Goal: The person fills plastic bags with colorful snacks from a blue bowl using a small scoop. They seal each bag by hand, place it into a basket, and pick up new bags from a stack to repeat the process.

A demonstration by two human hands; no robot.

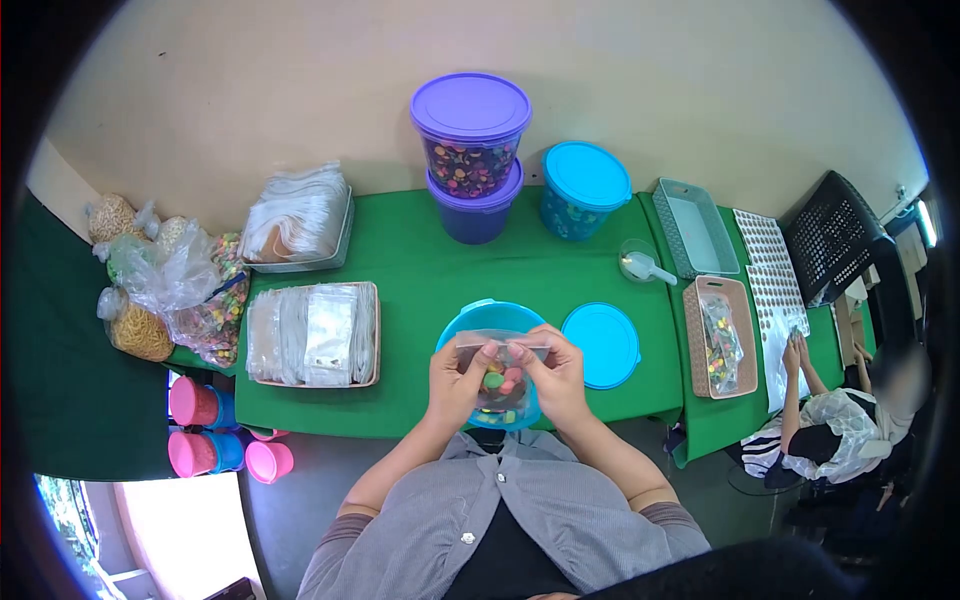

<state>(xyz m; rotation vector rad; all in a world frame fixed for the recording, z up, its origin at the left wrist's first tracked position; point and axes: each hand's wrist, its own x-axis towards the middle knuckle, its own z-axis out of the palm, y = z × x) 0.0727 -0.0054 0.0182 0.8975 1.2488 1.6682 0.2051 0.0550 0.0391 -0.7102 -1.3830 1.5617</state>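
Note:
My left hand (457, 382) and my right hand (556, 375) both pinch the top edge of a small clear plastic bag (502, 385), thumbs and fingers close together near its middle. Round colourful candies in green, pink, red and brown show through the bag. It is held upright above an open turquoise tub (468, 320), which it and my hands partly cover. Some colourful pieces show low in the tub. Nearest to my right hand, a round blue lid (601, 346) lies flat on the green cloth.
On the left stand a basket of flat clear bags (318, 335) and another bag stack (300, 215). Behind are purple tubs (470, 140) and a blue tub (585, 190). A scoop (648, 268) and a pink basket (740, 370) with filled bags are right. Another person (840, 425) works farther right.

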